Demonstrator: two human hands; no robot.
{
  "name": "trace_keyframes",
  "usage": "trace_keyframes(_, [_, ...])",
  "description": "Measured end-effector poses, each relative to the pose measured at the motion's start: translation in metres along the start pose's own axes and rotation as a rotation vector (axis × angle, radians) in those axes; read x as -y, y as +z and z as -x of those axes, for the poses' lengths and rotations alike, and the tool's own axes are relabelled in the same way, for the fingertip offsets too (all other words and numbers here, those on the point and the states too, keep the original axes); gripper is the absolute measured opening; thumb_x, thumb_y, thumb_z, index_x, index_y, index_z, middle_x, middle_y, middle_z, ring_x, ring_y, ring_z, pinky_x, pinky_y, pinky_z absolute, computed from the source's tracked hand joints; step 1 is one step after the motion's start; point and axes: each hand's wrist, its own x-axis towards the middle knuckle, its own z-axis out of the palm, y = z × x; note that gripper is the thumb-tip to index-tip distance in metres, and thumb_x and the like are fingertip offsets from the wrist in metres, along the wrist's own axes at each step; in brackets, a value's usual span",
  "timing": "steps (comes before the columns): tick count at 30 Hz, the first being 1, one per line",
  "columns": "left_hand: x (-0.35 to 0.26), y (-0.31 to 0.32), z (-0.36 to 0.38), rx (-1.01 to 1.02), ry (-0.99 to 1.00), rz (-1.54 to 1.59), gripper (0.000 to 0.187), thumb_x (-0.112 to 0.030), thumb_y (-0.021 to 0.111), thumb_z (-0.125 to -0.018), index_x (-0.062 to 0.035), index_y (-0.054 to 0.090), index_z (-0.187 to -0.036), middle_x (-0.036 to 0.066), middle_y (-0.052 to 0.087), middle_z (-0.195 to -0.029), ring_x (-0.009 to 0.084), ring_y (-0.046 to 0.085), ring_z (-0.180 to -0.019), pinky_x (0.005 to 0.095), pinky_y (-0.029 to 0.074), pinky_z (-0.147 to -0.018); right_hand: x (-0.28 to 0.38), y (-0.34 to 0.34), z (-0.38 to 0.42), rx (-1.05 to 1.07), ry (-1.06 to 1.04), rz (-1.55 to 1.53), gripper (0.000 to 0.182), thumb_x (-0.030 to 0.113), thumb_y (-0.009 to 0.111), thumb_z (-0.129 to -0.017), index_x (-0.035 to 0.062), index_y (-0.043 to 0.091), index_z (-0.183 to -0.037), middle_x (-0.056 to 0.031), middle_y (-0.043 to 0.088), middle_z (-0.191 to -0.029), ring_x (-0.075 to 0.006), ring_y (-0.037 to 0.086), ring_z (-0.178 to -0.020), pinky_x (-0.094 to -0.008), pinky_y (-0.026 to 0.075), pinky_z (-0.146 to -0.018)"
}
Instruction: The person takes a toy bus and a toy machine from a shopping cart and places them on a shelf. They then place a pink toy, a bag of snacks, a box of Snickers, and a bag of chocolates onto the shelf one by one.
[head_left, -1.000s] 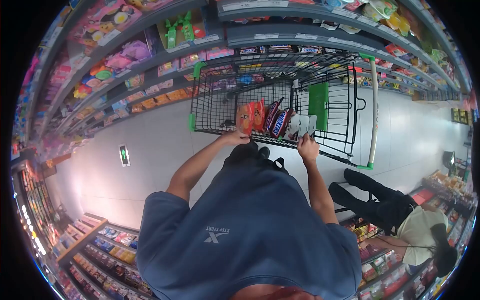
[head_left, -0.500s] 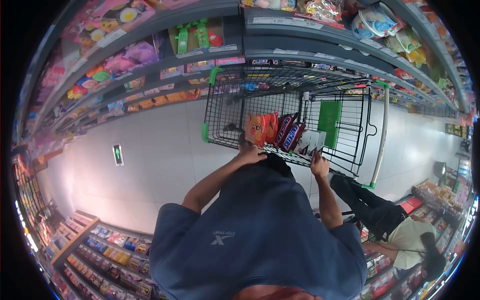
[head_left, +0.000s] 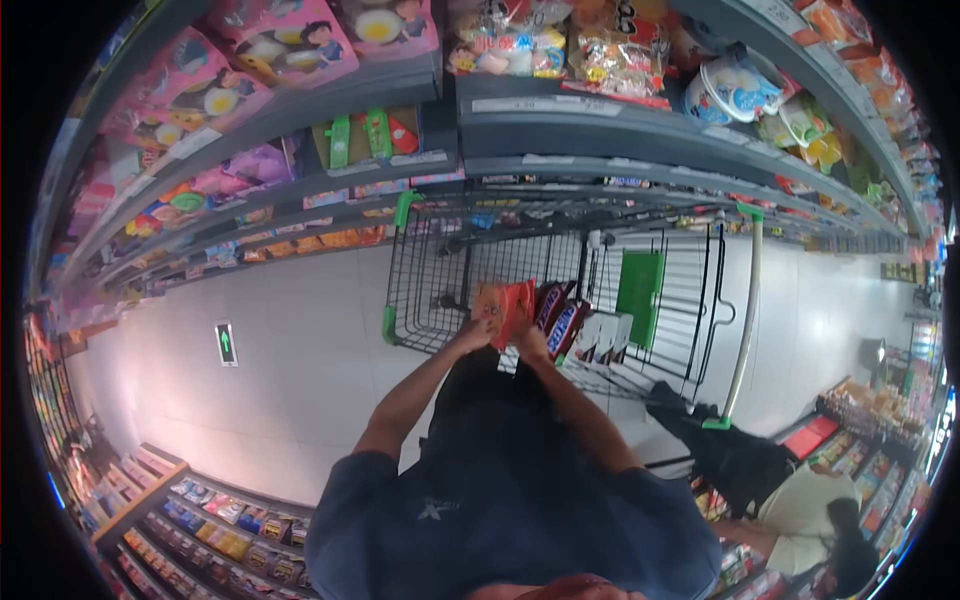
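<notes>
Inside the shopping cart [head_left: 440, 338], an orange snack bag [head_left: 488, 302] stands beside a red-orange snack bag [head_left: 521, 298]. My left hand [head_left: 479, 334] is closed at the lower part of the orange bag. At the red-orange bag's lower right edge is my right hand [head_left: 530, 342], its fingers bent against the bag and partly hidden. Just right of it lean two dark brown Snickers bags [head_left: 567, 327]. A white package with dark pictures [head_left: 603, 336] sits to their right, apart from both hands.
Shelves of packaged sweets [head_left: 520, 45] rise along the far side of the cart. The cart's handle [head_left: 744, 330] is at the right. A person in a light top [head_left: 815, 510] is at the lower right by another shelf. A green arrow sign [head_left: 226, 343] marks the floor.
My right hand has moved left from the white package to the red-orange bag. My left hand stays at the orange bag. The view has tilted up, so the cart appears lower.
</notes>
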Motion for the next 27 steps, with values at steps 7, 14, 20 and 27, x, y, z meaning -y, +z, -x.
trace_keyframes(7, [-0.023, 0.010, 0.011, -0.071, -0.102, 0.059, 0.040, -0.037, 0.053, -0.091, -0.0002, 0.063, -0.105, 0.023, 0.066, -0.100, 0.0386, 0.064, -0.097, 0.0454, 0.050, -0.082, 0.031, 0.032, -0.019, 0.111, 0.194, 0.021, 0.056, 0.043, 0.061, -0.080, 0.0018, 0.059, -0.117, -0.0232, 0.065, -0.111, -0.0415, 0.061, -0.107, -0.0482, 0.049, -0.092])
trace_keyframes(14, [0.001, -0.001, 0.007, -0.317, -0.008, 0.294, 0.043, -0.021, 0.056, -0.088, -0.0018, 0.050, -0.125, 0.020, 0.066, -0.105, 0.0310, 0.065, -0.099, 0.0402, 0.051, -0.081, 0.014, 0.030, -0.037, 0.141, 0.006, -0.072, 0.042, 0.037, 0.068, -0.076, 0.0021, 0.066, -0.099, -0.0189, 0.069, -0.099, -0.0333, 0.067, -0.096, -0.0409, 0.052, -0.082])
trace_keyframes(20, [-0.005, -0.062, 0.019, -0.488, 0.122, 0.284, 0.057, -0.024, 0.060, -0.089, -0.0072, 0.041, -0.140, 0.017, 0.059, -0.123, 0.0298, 0.060, -0.110, 0.0370, 0.049, -0.092, 0.068, -0.079, 0.009, 0.083, -0.242, -0.375, 0.035, 0.022, 0.060, -0.085, 0.0014, 0.062, -0.114, -0.0235, 0.066, -0.103, -0.0342, 0.064, -0.102, -0.0393, 0.047, -0.091])
trace_keyframes(27, [-0.084, -0.167, 0.062, 0.162, 0.127, 0.526, 0.066, -0.025, 0.067, -0.089, -0.0044, 0.036, -0.144, 0.010, 0.054, -0.131, 0.0192, 0.049, -0.121, 0.0325, 0.041, -0.101, 0.129, -0.239, 0.078, 0.468, -0.222, -0.855, 0.028, 0.010, 0.061, -0.088, -0.0021, 0.065, -0.113, -0.0119, 0.069, -0.105, -0.0179, 0.065, -0.090, -0.0275, 0.050, -0.084])
